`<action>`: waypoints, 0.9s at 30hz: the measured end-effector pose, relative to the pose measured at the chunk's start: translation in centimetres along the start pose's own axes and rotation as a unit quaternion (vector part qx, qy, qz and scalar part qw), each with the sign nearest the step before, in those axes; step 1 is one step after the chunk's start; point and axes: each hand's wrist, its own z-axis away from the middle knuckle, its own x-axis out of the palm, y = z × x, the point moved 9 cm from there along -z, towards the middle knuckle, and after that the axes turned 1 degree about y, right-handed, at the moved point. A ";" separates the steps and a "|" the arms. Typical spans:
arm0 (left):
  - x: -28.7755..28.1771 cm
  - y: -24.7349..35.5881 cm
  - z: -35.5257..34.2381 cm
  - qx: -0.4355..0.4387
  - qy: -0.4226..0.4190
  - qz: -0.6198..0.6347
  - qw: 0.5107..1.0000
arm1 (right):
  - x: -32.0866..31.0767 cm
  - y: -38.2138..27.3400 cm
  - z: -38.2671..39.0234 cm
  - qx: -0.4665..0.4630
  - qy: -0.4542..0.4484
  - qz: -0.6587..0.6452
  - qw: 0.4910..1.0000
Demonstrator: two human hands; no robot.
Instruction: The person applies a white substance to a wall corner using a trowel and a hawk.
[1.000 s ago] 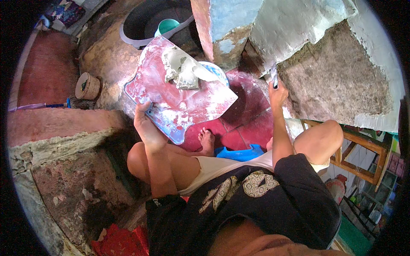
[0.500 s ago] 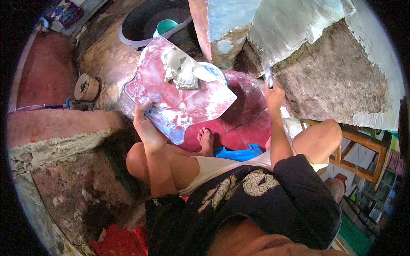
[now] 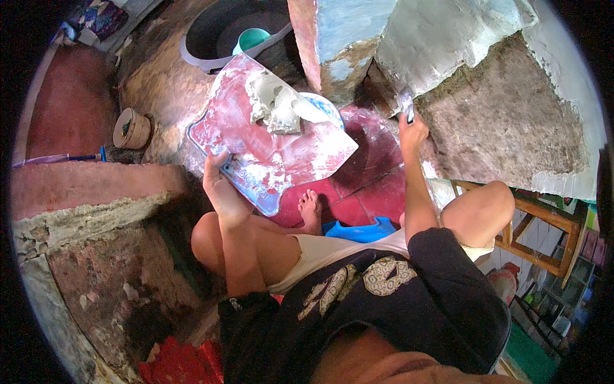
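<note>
Plaster point(image 3: 275, 105) sits on the far half of the board point(image 3: 300, 152), my left hand point(image 3: 224, 190) clamping its near-left edge, thumb on top, while my right hand point(image 3: 414, 133), closed around the scraper point(image 3: 407, 104) beside the rough patch point(image 3: 499, 112), should press lightly and evenly.

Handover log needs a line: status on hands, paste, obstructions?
Left hand gripping board, paste heaped on top. Right hand holding scraper by wall, contact unclear. No obstruction seen at scraper.
</note>
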 end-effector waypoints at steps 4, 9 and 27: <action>0.4 -0.2 0.0 -0.018 -0.028 0.025 0.999 | -1.9 -0.1 1.8 0.000 0.014 -0.021 1.000; 0.9 -0.2 -0.1 -0.011 -0.026 0.045 0.999 | -1.8 -1.3 3.7 0.010 0.008 -0.051 0.999; 1.1 0.3 0.7 0.000 -0.026 0.025 0.999 | 2.2 -4.0 -1.9 0.036 -0.042 0.002 0.998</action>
